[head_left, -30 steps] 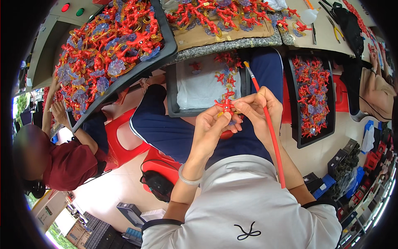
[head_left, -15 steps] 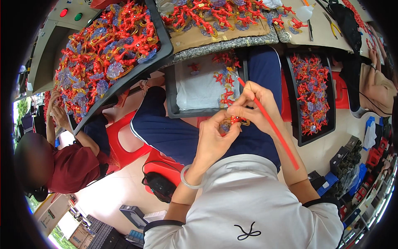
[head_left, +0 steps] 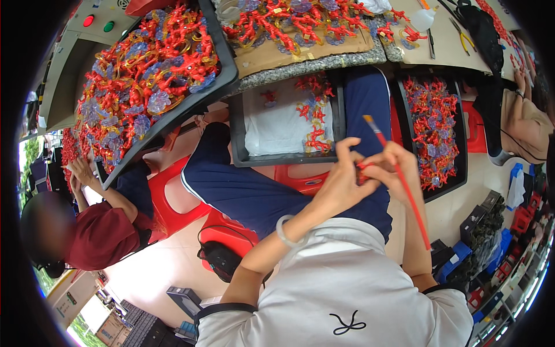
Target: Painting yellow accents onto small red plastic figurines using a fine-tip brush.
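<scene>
A small red figurine (head_left: 363, 166), mostly covered by fingers, is pinched in my left hand (head_left: 340, 188) over my right thigh. My right hand (head_left: 398, 169) grips a thin paintbrush (head_left: 413, 205) with a red handle. The brush slants, its bristles up and away from the figurine. Fingers of the right hand also meet the figurine beside the left fingertips. Just beyond my hands is a black tray (head_left: 236, 136) lined with a white sheet (head_left: 272, 130). Several red figurines (head_left: 316, 115) with yellow and clear purple parts lie along its right side.
A large black bin (head_left: 229, 72) heaped with figurines stands at the upper left. More figurines cover a cardboard sheet (head_left: 324, 49) on the bench. Another full tray (head_left: 461, 139) is at right. Yellow-handled pliers (head_left: 466, 43) lie upper right. A co-worker (head_left: 104, 231) sits at left.
Both hands have moved right with the figurine and the paintbrush, away from the tray. The brush tip has swung off the tray's figurines to the right.
</scene>
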A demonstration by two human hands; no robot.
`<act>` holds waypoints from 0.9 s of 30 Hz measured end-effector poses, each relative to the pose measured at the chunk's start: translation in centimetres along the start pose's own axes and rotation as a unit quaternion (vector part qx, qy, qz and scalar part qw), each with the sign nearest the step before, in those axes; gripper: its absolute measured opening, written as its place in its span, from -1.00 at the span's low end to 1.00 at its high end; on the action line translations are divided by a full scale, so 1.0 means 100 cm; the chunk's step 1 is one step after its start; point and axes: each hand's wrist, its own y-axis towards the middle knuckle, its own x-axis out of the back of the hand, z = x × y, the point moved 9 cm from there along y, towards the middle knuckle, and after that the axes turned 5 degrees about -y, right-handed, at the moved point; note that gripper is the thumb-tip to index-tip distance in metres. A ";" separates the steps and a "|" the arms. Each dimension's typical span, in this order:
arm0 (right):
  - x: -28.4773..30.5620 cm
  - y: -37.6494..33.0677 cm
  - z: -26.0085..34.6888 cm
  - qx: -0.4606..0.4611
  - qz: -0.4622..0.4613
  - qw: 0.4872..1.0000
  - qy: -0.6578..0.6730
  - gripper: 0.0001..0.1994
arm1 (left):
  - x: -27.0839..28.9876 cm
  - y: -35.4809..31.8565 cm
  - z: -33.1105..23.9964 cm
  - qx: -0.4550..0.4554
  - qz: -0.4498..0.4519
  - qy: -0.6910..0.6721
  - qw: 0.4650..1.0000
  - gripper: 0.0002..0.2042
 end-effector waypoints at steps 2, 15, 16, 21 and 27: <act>0.052 -0.017 0.006 -0.033 -0.097 0.991 -0.090 -0.62 | -0.033 0.012 0.025 0.000 0.091 -0.160 0.983 -0.11; 0.160 -0.032 0.008 0.042 -0.310 0.928 -0.201 -0.64 | 0.099 0.064 0.208 0.101 -0.043 0.392 0.913 -0.63; 0.140 -0.023 0.008 0.057 -0.280 0.938 -0.198 -0.63 | 0.103 0.063 0.206 0.100 -0.045 0.392 0.913 -0.63; 0.038 0.007 -0.004 0.052 -0.127 0.984 -0.110 -0.65 | 0.151 0.038 0.134 0.102 -0.181 0.137 0.968 -0.66; -0.053 0.039 0.023 0.120 -0.032 0.992 0.000 -0.64 | 0.112 -0.013 -0.001 -0.041 -0.198 0.052 0.978 -0.67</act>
